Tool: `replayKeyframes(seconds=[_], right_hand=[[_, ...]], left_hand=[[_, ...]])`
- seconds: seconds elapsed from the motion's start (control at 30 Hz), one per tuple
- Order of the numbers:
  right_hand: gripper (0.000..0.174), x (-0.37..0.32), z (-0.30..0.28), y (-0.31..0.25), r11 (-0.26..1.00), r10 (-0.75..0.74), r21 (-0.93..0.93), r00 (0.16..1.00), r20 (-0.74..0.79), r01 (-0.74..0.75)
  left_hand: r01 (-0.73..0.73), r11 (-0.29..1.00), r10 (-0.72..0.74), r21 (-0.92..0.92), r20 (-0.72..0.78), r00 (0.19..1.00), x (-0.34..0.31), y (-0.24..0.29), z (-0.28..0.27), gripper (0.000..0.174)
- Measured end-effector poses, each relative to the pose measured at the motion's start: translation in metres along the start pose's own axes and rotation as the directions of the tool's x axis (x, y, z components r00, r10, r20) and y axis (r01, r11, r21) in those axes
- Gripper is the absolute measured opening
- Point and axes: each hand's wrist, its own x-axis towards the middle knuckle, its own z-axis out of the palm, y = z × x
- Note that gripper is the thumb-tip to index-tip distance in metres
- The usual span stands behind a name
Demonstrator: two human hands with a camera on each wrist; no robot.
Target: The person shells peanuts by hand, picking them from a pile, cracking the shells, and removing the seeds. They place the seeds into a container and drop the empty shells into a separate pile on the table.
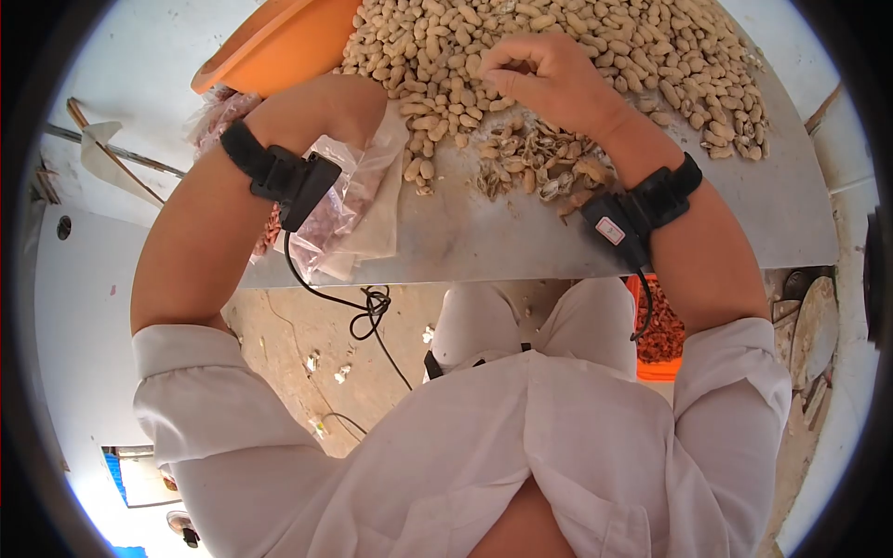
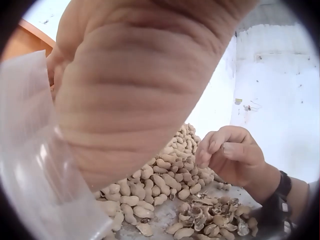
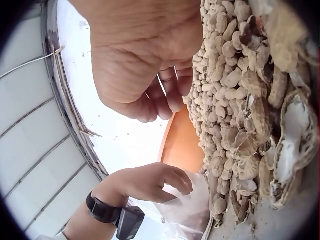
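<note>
My left hand (image 1: 339, 107) bends down at the wrist over a clear plastic bag (image 1: 321, 209) that holds reddish contents. In the right wrist view its thumb and fingers are apart, beside the bag's mouth. Above the near side of a heap of unshelled peanuts (image 1: 642, 42) is my right hand (image 1: 558, 84), fingers loosely curled. Nothing shows in its grasp. Below it lies a small pile of broken peanut shells (image 1: 530, 163) on the grey table (image 1: 484, 242). The left palm fills much of the left wrist view and hides its own fingertips.
A large orange basin (image 1: 279, 46) leans at the back left beside the peanut heap. Under the table's right side stands an orange container (image 1: 659, 367) of reddish pieces. A black cable (image 1: 372, 312) hangs from the left wrist camera.
</note>
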Motion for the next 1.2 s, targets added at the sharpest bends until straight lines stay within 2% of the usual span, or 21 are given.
replayKeyframes(seconds=[0.07,0.13,0.2,0.27,0.3,0.37,0.47,0.57,0.67,0.73,0.77,0.87,0.9,1.0,1.1,1.2], right_hand=[[0.016,0.000,0.000,0.001,1.000,0.011,-0.028,1.000,-0.001,-0.011],[0.016,-0.001,0.000,0.001,0.997,0.032,-0.069,0.999,-0.006,-0.032],[0.017,0.000,0.001,0.008,0.988,0.077,-0.134,0.997,-0.023,-0.080],[0.017,0.001,0.000,0.014,0.966,0.121,-0.227,0.992,-0.036,-0.126],[0.017,0.000,0.000,0.016,0.947,0.143,-0.284,0.989,-0.041,-0.149],[0.018,-0.001,-0.002,0.019,0.914,0.199,-0.358,0.980,-0.008,-0.189],[0.019,0.000,-0.004,0.022,0.876,0.285,-0.431,0.953,0.105,-0.214],[0.025,-0.001,-0.003,0.020,0.852,0.296,-0.498,0.934,0.200,-0.163],[0.030,-0.005,0.000,0.021,0.851,0.217,-0.524,0.934,0.284,-0.038],[0.031,-0.008,0.002,0.021,0.819,0.157,-0.570,0.935,0.319,0.057],[0.032,-0.008,0.001,0.020,0.805,0.211,-0.591,0.913,0.350,0.040],[0.033,-0.010,0.004,0.016,0.733,0.199,-0.676,0.929,0.312,0.070],[0.030,-0.008,0.004,0.012,0.725,0.243,-0.688,0.921,0.305,0.037],[0.025,-0.006,0.005,0.014,0.715,0.229,-0.696,0.921,0.315,0.061],[0.022,0.000,0.003,0.014,0.822,0.168,-0.570,0.951,0.261,0.011],[0.016,0.008,0.004,0.000,0.920,0.274,-0.299,0.961,0.035,-0.252]], left_hand=[[0.062,0.997,-0.061,0.038,-0.010,0.998,-0.002,0.009,-0.010,0.015],[-0.035,0.997,0.016,-0.064,-0.275,0.961,0.001,-0.001,-0.003,0.014],[-0.205,0.962,0.088,-0.180,-0.509,0.857,0.001,0.001,-0.003,0.014],[-0.437,0.855,0.127,-0.279,-0.704,0.699,-0.006,0.023,-0.012,0.014],[-0.481,0.756,0.050,-0.445,-0.692,0.720,-0.008,0.034,-0.009,0.015],[-0.528,0.469,-0.079,-0.708,-0.629,0.773,-0.006,0.052,0.003,0.016],[-0.566,0.319,-0.145,-0.760,-0.629,0.764,0.013,0.060,0.032,0.018],[-0.528,0.138,-0.291,-0.838,-0.544,0.787,0.019,0.067,0.045,0.020],[-0.604,-0.255,-0.413,-0.755,-0.480,0.774,0.037,0.071,0.057,0.022],[-0.643,-0.358,-0.446,-0.678,-0.481,0.755,0.042,0.073,0.054,0.023],[-0.658,-0.409,-0.463,-0.632,-0.478,0.747,0.045,0.074,0.053,0.023],[-0.694,-0.507,-0.449,-0.511,-0.531,0.718,0.054,0.075,0.050,0.023],[-0.697,-0.530,-0.459,-0.484,-0.527,0.715,0.058,0.075,0.052,0.023],[-0.694,-0.570,-0.494,-0.440,-0.492,0.717,0.067,0.072,0.062,0.023],[-0.670,-0.576,-0.516,-0.468,-0.427,0.743,0.065,0.068,0.070,0.024],[-0.658,-0.588,-0.513,-0.471,-0.412,0.753,0.066,0.066,0.074,0.026]])
